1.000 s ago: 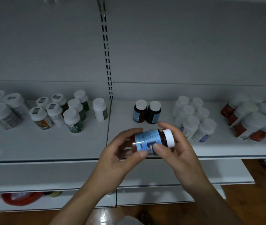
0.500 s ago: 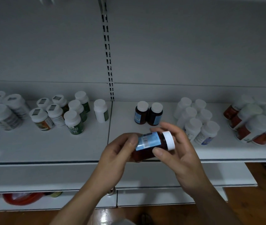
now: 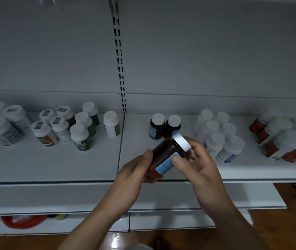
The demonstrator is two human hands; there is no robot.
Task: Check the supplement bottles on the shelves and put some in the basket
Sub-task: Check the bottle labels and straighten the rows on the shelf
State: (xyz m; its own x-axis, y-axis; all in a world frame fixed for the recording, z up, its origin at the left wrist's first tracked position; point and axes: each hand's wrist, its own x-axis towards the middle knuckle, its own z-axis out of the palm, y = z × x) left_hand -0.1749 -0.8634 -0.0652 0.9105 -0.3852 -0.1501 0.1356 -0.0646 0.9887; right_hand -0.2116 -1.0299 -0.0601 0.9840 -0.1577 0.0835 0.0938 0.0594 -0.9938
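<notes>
Shelf (image 3: 53,165): white shop shelving at about waist level, carrying clusters of white-capped supplement bottles from left to right; I cannot see the basket from here
Red object (image 3: 21,221): low down on the left under the shelves, too hidden for me to say what it is
Left hand (image 3: 134,175): curled round the lower body and base of the amber bottle, thumb laid up along its side
Right hand (image 3: 199,170): pinching the upper body just below the cap, thumb on the label's edge and fingers behind the bottle
Amber bottle (image 3: 163,154): held in both hands just in front of the shelf edge, tilted with its cap up and to the right, off the shelf
Matching pair (image 3: 157,128): two like bottles standing upright, touching, on the shelf just behind the hands
White cap (image 3: 181,144): screwed on as far as I can tell; I would not lift by it, since it may turn
Blue label (image 3: 165,166): facing down and toward me, only partly readable at this angle
Handling, my judgement: small, rigid and light, with a smooth, rather slippery wall; best taken round the middle of the body, over the paper label for grip; one hand should be enough to carry it to the basket
</notes>
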